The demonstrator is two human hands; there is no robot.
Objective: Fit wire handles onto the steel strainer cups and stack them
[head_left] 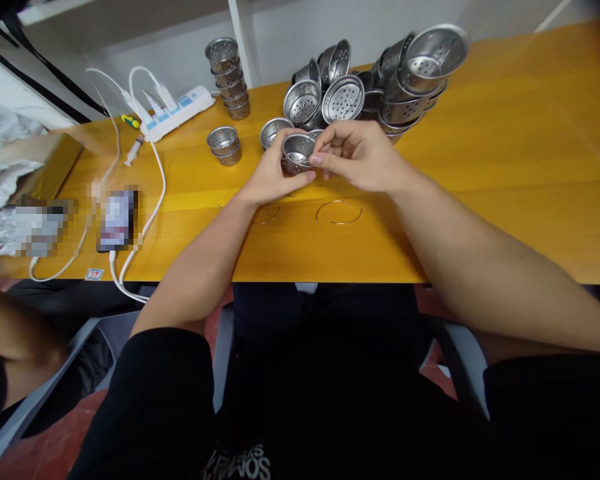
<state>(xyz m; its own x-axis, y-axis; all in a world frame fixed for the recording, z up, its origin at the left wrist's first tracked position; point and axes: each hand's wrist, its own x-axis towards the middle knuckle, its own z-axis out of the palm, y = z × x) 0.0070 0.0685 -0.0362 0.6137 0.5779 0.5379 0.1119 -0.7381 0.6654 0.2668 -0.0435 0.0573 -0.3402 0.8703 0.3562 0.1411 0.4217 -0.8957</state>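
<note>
My left hand (274,172) is closed around a small perforated metal cup (297,151), which it holds just above the table with the opening tilted toward me. At the cup's right rim, the thumb and fingers of my right hand (353,155) are pinched together. Whatever lies between those fingertips is too small or hidden to make out. Below the hands, a thin bent wire ring (341,222) lies on the table, and a second thin wire (267,217) rests partly behind my left forearm. Another perforated cup (273,131) stands just behind my left hand.
Perforated cups (343,101) are heaped behind my hands, with taller stacks (405,110) to the right. A cup stack (233,83) and a pair (225,148) stand left. Further left are a power strip (185,110), cables, a syringe (134,151) and a phone (117,219). Someone's arm (20,333) shows at far left.
</note>
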